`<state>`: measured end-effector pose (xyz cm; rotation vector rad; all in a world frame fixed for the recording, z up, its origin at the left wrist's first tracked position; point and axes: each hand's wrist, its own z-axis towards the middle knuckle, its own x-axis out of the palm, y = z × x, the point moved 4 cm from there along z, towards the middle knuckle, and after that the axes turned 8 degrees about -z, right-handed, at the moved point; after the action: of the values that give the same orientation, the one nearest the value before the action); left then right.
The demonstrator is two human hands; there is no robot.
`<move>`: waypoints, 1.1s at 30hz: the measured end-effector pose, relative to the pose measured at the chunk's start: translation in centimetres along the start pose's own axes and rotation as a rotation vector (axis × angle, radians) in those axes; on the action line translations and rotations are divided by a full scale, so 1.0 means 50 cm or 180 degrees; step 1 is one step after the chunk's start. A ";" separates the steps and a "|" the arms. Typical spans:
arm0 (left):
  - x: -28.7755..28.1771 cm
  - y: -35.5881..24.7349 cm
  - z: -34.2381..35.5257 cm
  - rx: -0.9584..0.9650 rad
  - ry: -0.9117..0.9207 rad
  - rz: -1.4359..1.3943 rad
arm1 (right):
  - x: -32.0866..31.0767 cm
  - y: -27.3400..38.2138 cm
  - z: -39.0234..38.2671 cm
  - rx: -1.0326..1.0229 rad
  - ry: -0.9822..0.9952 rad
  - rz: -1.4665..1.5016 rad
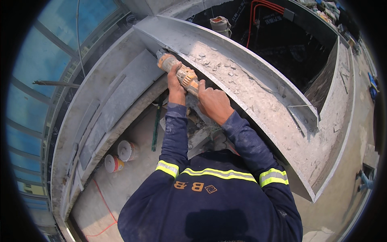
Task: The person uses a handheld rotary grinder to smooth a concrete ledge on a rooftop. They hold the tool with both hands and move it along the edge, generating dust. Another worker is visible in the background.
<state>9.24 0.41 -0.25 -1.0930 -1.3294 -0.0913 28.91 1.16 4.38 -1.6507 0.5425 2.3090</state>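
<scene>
Both hands are closed around a dusty orange angle grinder. My left hand grips its body near the front, while my right hand holds the rear end. The grinder's head points up and left, at the inner corner where a pale stone slab ledge meets the side wall. Whether the disc touches the stone cannot be seen; the head covers it. Stone chips and dust lie on the ledge beside the tool.
Grey slabs and strips lean along the left ledge. Two paint buckets stand on the floor below, near a green bar and a red cord. Behind the ledge is a dark pit with red pipes and a bucket.
</scene>
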 end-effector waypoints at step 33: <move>-0.003 0.008 -0.006 -0.0115 -0.0001 -0.0174 | 0.020 -0.010 -0.009 -0.0117 -0.0279 0.0113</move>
<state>9.64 0.35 -0.54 -1.0875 -1.3627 -0.1561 29.18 1.41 3.23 -1.5594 0.5174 2.4174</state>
